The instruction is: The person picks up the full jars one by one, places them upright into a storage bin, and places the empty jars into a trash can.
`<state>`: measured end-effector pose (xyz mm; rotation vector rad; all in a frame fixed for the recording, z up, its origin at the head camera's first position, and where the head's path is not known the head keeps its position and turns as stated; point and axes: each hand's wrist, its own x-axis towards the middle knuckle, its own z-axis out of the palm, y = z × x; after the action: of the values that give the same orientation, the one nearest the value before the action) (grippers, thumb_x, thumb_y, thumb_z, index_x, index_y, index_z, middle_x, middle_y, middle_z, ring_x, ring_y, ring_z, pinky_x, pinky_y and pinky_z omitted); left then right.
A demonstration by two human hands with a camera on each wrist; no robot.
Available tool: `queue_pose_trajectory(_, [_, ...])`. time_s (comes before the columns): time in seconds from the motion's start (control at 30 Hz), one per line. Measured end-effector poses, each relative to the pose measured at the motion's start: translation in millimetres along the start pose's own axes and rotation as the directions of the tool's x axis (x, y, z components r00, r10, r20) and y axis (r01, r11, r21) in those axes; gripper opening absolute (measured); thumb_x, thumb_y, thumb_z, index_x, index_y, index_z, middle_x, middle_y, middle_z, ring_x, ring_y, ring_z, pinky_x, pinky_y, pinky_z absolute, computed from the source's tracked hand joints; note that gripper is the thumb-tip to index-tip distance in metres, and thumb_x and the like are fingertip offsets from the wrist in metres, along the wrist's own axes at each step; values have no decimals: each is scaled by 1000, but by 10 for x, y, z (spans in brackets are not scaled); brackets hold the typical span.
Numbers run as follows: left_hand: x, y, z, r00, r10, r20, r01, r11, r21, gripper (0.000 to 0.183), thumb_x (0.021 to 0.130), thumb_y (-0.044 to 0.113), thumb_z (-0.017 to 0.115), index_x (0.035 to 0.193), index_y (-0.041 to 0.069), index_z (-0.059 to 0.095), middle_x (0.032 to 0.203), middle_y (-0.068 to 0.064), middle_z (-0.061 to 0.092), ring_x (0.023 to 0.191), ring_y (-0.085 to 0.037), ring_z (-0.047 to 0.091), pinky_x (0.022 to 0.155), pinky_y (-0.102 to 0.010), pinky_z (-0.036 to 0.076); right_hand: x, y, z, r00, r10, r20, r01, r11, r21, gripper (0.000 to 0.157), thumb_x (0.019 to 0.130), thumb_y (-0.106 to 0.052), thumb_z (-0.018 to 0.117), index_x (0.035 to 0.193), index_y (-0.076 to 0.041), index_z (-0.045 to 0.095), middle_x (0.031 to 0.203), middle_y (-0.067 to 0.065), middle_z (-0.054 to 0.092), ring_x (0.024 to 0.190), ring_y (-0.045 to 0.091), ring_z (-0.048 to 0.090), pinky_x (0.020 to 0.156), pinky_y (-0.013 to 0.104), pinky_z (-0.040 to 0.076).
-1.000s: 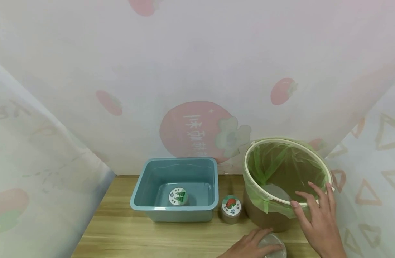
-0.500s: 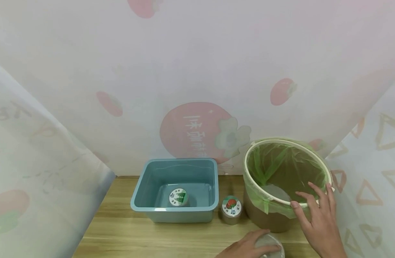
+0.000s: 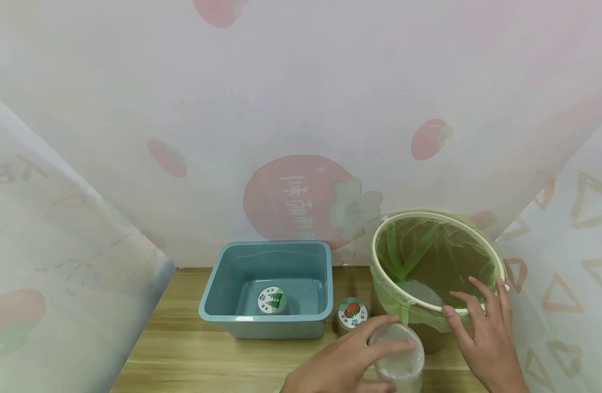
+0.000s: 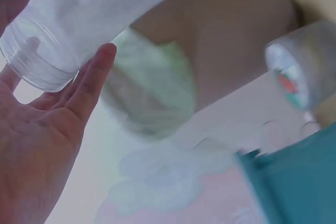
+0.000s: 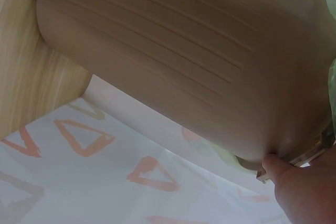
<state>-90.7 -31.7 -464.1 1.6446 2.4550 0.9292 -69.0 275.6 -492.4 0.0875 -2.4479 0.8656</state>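
My left hand (image 3: 342, 357) grips a clear jar (image 3: 401, 365), fingers and thumb round its upper end. In the left wrist view the jar (image 4: 92, 24) has a threaded mouth, with no lid on it, and the left hand (image 4: 44, 124) is round that end. My right hand (image 3: 492, 338) rests on the near right rim of a brown waste bin (image 3: 430, 335), its fingers spread over the opening. In the right wrist view a fingertip of the right hand (image 5: 310, 187) touches the bin's rim. A light green bag (image 3: 394, 303) lines the bin.
A blue plastic basin (image 3: 276, 330) stands left on the wooden table (image 3: 183, 355), with a round-lidded can (image 3: 271, 300) inside. Another can (image 3: 352, 312), its lid printed with tomatoes, stands between basin and bin. A patterned white curtain (image 3: 301, 82) hangs behind.
My left hand has raised the clear jar from the lower edge of the head view and now partly covers the tomato can. My right hand has stayed on the bin's rim.
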Motion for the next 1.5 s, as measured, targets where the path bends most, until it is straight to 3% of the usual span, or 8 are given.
queue_pose_trajectory(0.17, [56, 57, -223, 986, 35, -161, -30, 999, 32, 79, 97, 32, 85, 165, 34, 44, 176, -4, 31, 145, -17, 54, 106, -16, 50, 14, -13, 10, 1000, -12, -4, 12, 1000, 8, 32, 108, -26, 67, 127, 0, 69, 162, 33, 41, 168, 50, -5, 127, 81, -1])
queue_pose_trajectory(0.3, [125, 49, -337, 958, 93, -272, -68, 993, 100, 80, 94, 30, 89, 163, 27, 48, 174, -10, 35, 141, -20, 59, 105, -17, 52, 13, -20, 11, 1000, -11, 0, 11, 1000, 10, 32, 108, -25, 67, 128, 0, 68, 162, 34, 40, 168, 50, -5, 127, 81, 0])
queue_pose_trajectory(0.43, [216, 47, -427, 929, 126, -347, -99, 991, 93, 82, 92, 25, 90, 162, 22, 49, 174, -12, 33, 143, -24, 59, 104, -19, 53, 1, -30, 3, 1000, 2, 0, -2, 1000, 7, 32, 108, -26, 67, 128, 0, 68, 162, 33, 39, 168, 50, -5, 126, 83, 2])
queue_pose_trajectory(0.87, [514, 137, -648, 895, 204, -397, -243, 969, -50, 83, 88, 14, 91, 159, 15, 49, 174, -14, 32, 149, -27, 55, 108, -23, 54, -23, 8, 10, 998, -56, -36, 55, 998, -16, 30, 108, -26, 67, 127, -3, 69, 161, 31, 41, 168, 47, -1, 133, 71, 2])
queue_pose_trajectory(1.0, [632, 111, -680, 876, 184, -446, -230, 972, -50, 85, 88, 13, 92, 160, 15, 48, 176, -14, 30, 148, -27, 54, 105, -25, 57, -27, 21, 10, 997, -63, -46, 63, 998, -12, 31, 108, -28, 68, 126, -2, 67, 161, 30, 41, 168, 47, 0, 133, 72, 5])
queue_pose_trajectory(1.13, [773, 26, -638, 858, 129, -496, -164, 986, -28, 84, 89, 16, 92, 161, 17, 49, 177, -11, 29, 151, -26, 51, 107, -26, 55, -5, 17, 16, 996, -71, -58, 70, 997, -18, 30, 108, -26, 69, 120, 1, 67, 156, 33, 45, 167, 51, 4, 133, 70, 2])
queue_pose_trajectory(1.3, [978, -132, -515, 869, 44, -493, -70, 997, -35, 79, 93, 21, 89, 162, 21, 50, 178, -8, 27, 161, -26, 40, 116, -34, 52, 11, 1, 12, 998, -43, -43, 42, 999, -10, 30, 107, -24, 69, 120, 3, 68, 156, 36, 45, 167, 52, 2, 131, 75, 1])
queue_pose_trajectory(1.5, [1203, -247, -410, 922, -89, -377, 75, 996, -50, 77, 99, 31, 83, 166, 30, 44, 180, -3, 22, 158, -25, 45, 116, -38, 53, 9, -7, 11, 999, -28, -32, 28, 1000, -12, 31, 108, -25, 68, 123, 2, 68, 157, 36, 44, 167, 51, 0, 131, 75, -1])
